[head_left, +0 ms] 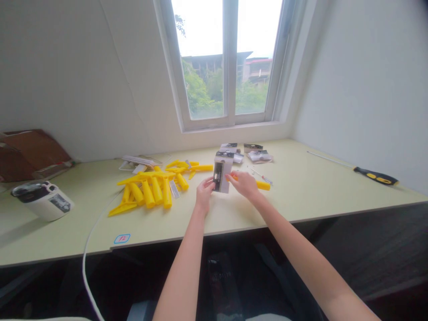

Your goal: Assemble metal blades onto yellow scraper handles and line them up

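A small black and white package [222,174] is held up over the table between my two hands. My left hand [204,192] is closed on its left edge. At its right edge, my right hand [245,183] pinches it with thumb and fingers. A yellow handle [263,185] shows behind my right hand, lying on the table. To the left of my hands is a pile of yellow plastic pieces [150,189], with a small clear packet [174,189] beside it.
More packages [260,155] lie near the window. A long screwdriver [374,174] rests at the right. At the left stand a white bottle [45,200] with a black lid and a brown box [33,154]. A white cable [86,249] hangs over the table's front edge.
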A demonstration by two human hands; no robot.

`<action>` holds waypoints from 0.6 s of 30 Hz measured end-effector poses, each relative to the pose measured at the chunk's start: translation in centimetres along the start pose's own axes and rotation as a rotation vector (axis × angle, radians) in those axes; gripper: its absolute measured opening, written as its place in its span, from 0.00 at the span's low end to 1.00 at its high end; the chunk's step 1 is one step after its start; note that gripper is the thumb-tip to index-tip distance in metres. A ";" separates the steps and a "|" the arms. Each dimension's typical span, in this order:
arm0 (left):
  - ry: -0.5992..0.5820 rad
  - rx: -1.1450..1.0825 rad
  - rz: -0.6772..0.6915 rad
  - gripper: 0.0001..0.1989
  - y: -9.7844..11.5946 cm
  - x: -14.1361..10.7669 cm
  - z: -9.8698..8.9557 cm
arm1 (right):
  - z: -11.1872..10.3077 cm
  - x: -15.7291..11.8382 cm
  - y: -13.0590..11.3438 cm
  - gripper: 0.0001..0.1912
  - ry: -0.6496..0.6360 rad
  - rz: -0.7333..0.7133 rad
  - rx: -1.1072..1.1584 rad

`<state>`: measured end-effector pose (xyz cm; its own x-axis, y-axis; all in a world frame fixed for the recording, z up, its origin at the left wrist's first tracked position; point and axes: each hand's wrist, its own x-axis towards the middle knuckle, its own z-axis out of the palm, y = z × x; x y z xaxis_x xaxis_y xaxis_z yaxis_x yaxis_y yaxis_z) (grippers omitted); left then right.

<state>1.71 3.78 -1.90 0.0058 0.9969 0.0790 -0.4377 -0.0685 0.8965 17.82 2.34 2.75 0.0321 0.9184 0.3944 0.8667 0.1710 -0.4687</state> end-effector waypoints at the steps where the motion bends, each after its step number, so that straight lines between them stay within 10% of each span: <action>1: 0.007 -0.008 -0.005 0.14 0.0 0.0 0.0 | -0.8 0.1 0.3 0.21 0.027 0.024 0.003; 9: 0.059 -0.078 -0.059 0.10 0.0 0.3 -0.3 | -8.4 2.3 8.3 0.22 0.239 0.389 -0.066; 18: 0.056 -0.038 -0.063 0.11 0.0 0.2 -0.1 | -10.9 1.7 20.2 0.19 -0.008 0.813 -0.268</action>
<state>1.61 4.01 -1.90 -0.0151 0.9999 -0.0028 -0.4714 -0.0046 0.8819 40.77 3.42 2.54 0.6923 0.7215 0.0105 0.6641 -0.6314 -0.4003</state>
